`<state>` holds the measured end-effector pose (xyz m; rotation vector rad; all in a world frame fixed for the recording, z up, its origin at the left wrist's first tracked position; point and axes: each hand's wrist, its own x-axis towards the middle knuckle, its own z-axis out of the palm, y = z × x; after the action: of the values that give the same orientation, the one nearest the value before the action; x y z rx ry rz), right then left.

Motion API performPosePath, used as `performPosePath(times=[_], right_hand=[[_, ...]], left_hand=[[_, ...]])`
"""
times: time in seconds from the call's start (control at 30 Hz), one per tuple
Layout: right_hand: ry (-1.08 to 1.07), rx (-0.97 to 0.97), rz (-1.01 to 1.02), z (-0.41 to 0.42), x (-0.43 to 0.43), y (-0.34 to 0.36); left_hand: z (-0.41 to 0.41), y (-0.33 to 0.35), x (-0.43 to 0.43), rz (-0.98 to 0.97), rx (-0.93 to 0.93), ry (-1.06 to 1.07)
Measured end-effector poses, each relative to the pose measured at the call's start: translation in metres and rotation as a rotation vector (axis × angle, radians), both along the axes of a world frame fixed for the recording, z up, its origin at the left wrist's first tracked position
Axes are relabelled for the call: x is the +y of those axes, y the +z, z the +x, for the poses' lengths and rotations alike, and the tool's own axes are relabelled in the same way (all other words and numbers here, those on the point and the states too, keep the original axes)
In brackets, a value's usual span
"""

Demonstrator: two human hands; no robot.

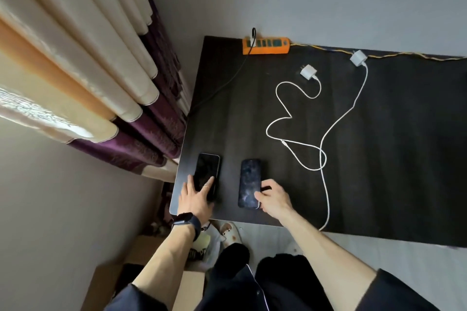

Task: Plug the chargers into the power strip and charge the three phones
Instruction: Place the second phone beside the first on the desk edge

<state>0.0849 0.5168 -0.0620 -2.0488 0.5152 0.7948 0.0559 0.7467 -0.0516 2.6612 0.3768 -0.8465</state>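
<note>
Lying flat near the front edge of the dark table (379, 184), two phones are seen. The left phone (207, 169) is touched by the left hand (197, 197), its fingers straight and spread. The right phone (249, 179) is pinched at its lower side by the right hand (274, 198). One white charger (308, 72) and a second charger (358, 57) are seen unplugged, apart from the orange power strip (265, 45) at the far edge.

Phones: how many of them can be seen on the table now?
2. The left phone lies partly under the left hand at the table edge; the right phone is touched by the right hand. A third may be hidden.
</note>
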Motion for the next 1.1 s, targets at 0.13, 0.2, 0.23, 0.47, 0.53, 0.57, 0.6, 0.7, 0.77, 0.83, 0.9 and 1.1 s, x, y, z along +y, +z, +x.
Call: performPosePath(times=[0.13, 0.2, 0.23, 0.47, 0.53, 0.57, 0.6, 0.7, 0.77, 0.83, 0.9, 1.1], right_hand=[[0.008, 0.011, -0.085, 0.008, 0.013, 0.000], [-0.027, 0.043, -0.125, 0.007, 0.014, -0.003], [-0.030, 0.061, -0.147, 0.006, 0.014, -0.004], [0.064, 0.057, -0.290, 0.015, 0.019, -0.008], [0.069, 0.075, -0.302, 0.017, 0.019, -0.009], [0.070, 0.090, -0.306, 0.017, 0.019, -0.008], [0.069, 0.098, -0.314, 0.017, 0.018, -0.008], [0.068, 0.089, -0.357, 0.017, 0.015, -0.013], [0.088, 0.088, -0.371, 0.015, 0.013, -0.019], [0.107, 0.077, -0.366, 0.012, 0.012, -0.017], [0.096, 0.071, -0.337, 0.011, 0.012, -0.014], [0.126, 0.068, -0.305, 0.010, 0.012, -0.013]], left_hand=[[0.002, -0.010, 0.001, -0.031, -0.053, 0.010], [0.000, -0.013, 0.000, -0.040, -0.049, 0.034], [0.000, -0.013, -0.001, -0.046, -0.043, 0.045], [0.002, -0.011, 0.002, -0.058, -0.066, 0.056], [0.001, -0.012, 0.003, -0.055, -0.068, 0.052], [0.000, -0.012, 0.003, -0.050, -0.064, 0.050], [0.000, -0.012, 0.002, -0.046, -0.060, 0.049], [0.000, -0.011, 0.001, -0.037, -0.063, 0.046], [0.000, -0.011, 0.001, -0.031, -0.063, 0.040], [-0.001, -0.011, 0.000, -0.025, -0.066, 0.031], [-0.002, -0.011, 0.000, -0.020, -0.071, 0.026], [-0.002, -0.011, 0.001, -0.008, -0.062, 0.012]])
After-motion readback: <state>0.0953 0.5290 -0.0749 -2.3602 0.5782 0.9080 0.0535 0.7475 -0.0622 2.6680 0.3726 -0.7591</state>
